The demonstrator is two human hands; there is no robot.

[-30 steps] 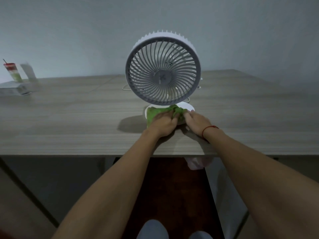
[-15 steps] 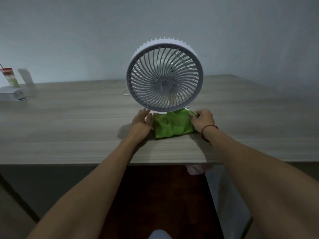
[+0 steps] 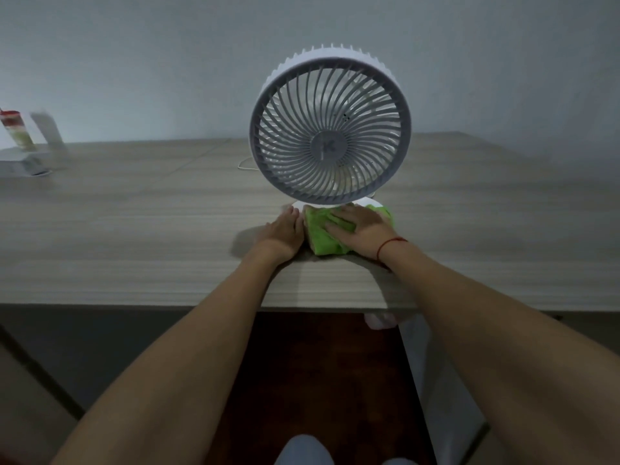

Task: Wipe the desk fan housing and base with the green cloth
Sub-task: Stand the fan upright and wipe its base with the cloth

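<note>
A white desk fan (image 3: 330, 129) with a round spiral grille stands upright on the wooden desk (image 3: 134, 229). Its round white base (image 3: 298, 207) is mostly covered by the green cloth (image 3: 322, 236). My right hand (image 3: 360, 229) lies flat on top of the cloth, fingers spread, pressing it onto the base. My left hand (image 3: 283, 231) rests on the desk at the left edge of the cloth, beside the base, holding nothing. A red string circles my right wrist.
A thin white cable (image 3: 243, 164) trails behind the fan. At the far left of the desk stand a striped bottle (image 3: 15, 130) and a white object (image 3: 23, 162). The desk's front edge runs just below my forearms.
My right hand moved from the cloth's right edge onto its top and flattened. The cloth shifted slightly right over the base. My left hand stayed at the cloth's left side.
</note>
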